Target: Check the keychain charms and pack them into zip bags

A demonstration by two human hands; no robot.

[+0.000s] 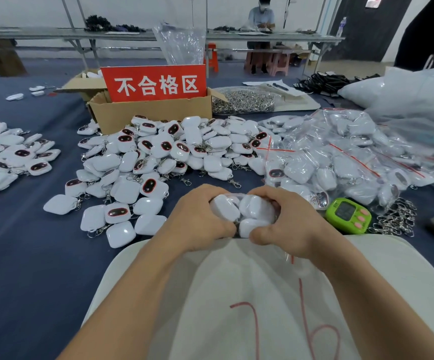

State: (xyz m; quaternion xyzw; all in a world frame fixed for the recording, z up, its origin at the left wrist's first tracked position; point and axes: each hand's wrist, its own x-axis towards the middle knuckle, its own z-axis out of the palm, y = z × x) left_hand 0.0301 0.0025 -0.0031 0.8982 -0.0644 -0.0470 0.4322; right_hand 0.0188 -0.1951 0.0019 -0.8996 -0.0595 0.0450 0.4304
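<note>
Both grips are clamping one small bag (244,211): the left grip (200,216) is curling its fingers over the bag's left end, and the right grip (286,222) is pinching the right end, thumbs on the near side. The bag is sitting between them at the near edge of the counter (28,255); whether it is resting on the cloth is hidden. It is bulging with white charms, rounded squares of smooth, hard plastic that are probably light and sliding against one another inside. The film is looking thin, clear and slick, so it is likely crumpling easily and best taken at the ends or along the zip strip, not across the lumpy middle. Whether the zip is sealed cannot be told, since the fingers are covering it. Metal clasps may be poking at the film. Beyond, a loose pile (158,157) of charms, some showing dark glossy ovals, is lying beside a heap of filled bags (340,157) with red strips, near a green timer (347,213).
</note>
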